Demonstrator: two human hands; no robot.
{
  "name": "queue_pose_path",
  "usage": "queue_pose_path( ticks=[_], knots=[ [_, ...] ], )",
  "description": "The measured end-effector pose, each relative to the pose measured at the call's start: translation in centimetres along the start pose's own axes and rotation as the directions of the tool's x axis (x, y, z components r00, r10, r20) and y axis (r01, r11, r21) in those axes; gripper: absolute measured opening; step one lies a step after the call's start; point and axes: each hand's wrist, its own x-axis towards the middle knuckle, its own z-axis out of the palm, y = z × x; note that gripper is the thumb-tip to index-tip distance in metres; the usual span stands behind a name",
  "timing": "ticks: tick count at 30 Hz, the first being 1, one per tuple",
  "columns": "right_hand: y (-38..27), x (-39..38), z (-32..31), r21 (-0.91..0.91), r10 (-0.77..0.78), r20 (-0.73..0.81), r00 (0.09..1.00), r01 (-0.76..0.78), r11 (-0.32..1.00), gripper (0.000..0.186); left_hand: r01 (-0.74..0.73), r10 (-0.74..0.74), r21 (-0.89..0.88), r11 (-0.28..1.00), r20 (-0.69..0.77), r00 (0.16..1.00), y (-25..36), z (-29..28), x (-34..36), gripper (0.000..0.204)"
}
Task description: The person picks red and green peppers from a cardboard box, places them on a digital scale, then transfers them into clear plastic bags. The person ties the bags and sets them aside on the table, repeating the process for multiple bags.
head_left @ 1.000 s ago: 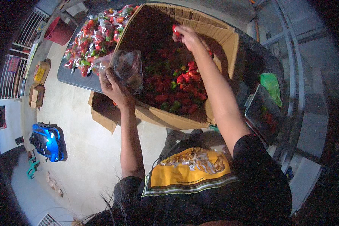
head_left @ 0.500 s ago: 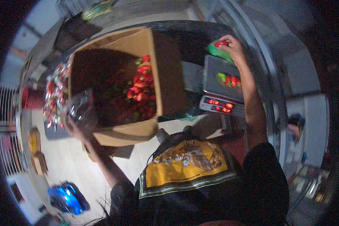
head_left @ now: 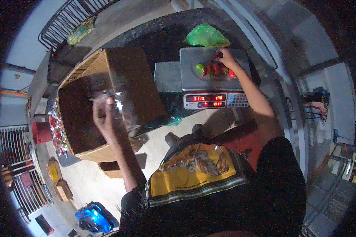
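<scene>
My right hand [head_left: 228, 59] is over the grey weighing platform [head_left: 190, 81] of a digital scale, its fingertips closed at a small group of red and green peppers [head_left: 214, 70]. The fingers look pinched on one red pepper, though the hand partly covers it. A green plastic bag [head_left: 206, 35] lies just behind the platform. On the left, my left hand [head_left: 105, 116] is closed on a thin clear plastic bag [head_left: 124, 108], held up before the opening of a tall cardboard box [head_left: 136, 79]. The box's inside is dark, and its contents cannot be made out.
Filled clear packs of red peppers [head_left: 58, 132] sit beyond the box's left side. A lit keypad display [head_left: 205, 100] fronts the scale. On the floor are a blue shiny object [head_left: 94, 218] and small cartons [head_left: 63, 189]. Metal rails [head_left: 261, 35] run along the right.
My right hand has come down from above the green bag to the peppers on the scale. My left hand has moved right with the clear bag. The view has shifted, hiding the box's peppers.
</scene>
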Motion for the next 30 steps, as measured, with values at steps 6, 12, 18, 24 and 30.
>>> queue_pose_path(
  ticks=[6, 12, 18, 24, 30],
  knots=[
    [-0.7, -0.2, 1.1, -0.025, -0.171, 0.036, 0.985, 0.172, 0.985, 0.023, 0.244, -0.218, -0.173, 0.954, 0.153, 0.964, -1.2, 7.2, -4.9, 0.027],
    [1.5, 0.3, -0.3, -0.308, -0.225, 0.095, 0.97, 0.244, 0.92, 0.035, 0.513, -0.411, -0.354, 0.782, 0.326, 0.851, -2.4, 10.2, -6.5, 0.023],
    [-16.0, -5.0, -1.0, 0.452, -0.282, 0.304, 0.91, 0.123, 0.884, 0.038, 0.504, -0.405, -0.233, 0.831, 0.366, 0.838, -3.9, 8.7, -8.3, 0.024],
    [-25.2, -17.9, 8.9, 0.662, -0.203, 0.176, 0.963, 0.037, 0.749, 0.045, 0.534, -0.424, -0.248, 0.808, 0.383, 0.821, -4.6, 6.7, -9.8, 0.017],
    [-23.2, -20.3, 7.2, 0.759, 0.263, -0.075, 0.962, -0.116, 0.64, 0.023, 0.672, -0.578, -0.246, 0.698, 0.361, 0.732, -7.5, 3.2, -12.4, 0.017]
  ],
)
